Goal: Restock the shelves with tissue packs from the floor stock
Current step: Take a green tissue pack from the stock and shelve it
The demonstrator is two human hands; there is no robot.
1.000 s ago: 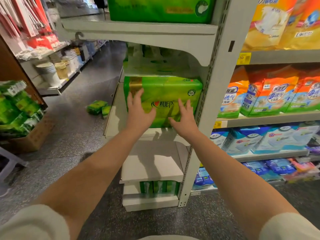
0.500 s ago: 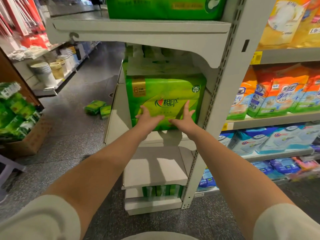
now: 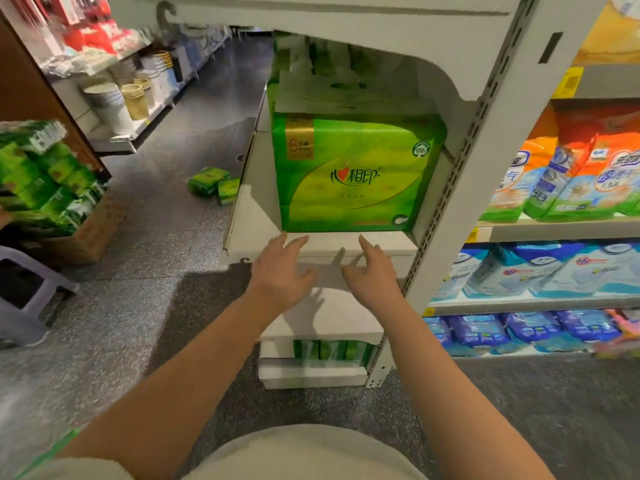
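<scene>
A large green tissue pack stands upright on the white end shelf, with more packs behind and above it. My left hand and my right hand hover just below and in front of the shelf edge, fingers spread and relaxed, holding nothing and apart from the pack. Two small green tissue packs lie on the floor to the left of the shelf. A cardboard box piled with green packs sits at the far left.
A lower shelf board juts out beneath my hands, with green packs under it. The upright post borders shelves of orange and blue packs on the right. A grey stool stands at the left on the speckled floor.
Both hands have let go of the big green pack and drawn back and down below the shelf edge. The pack now stands alone on the shelf.
</scene>
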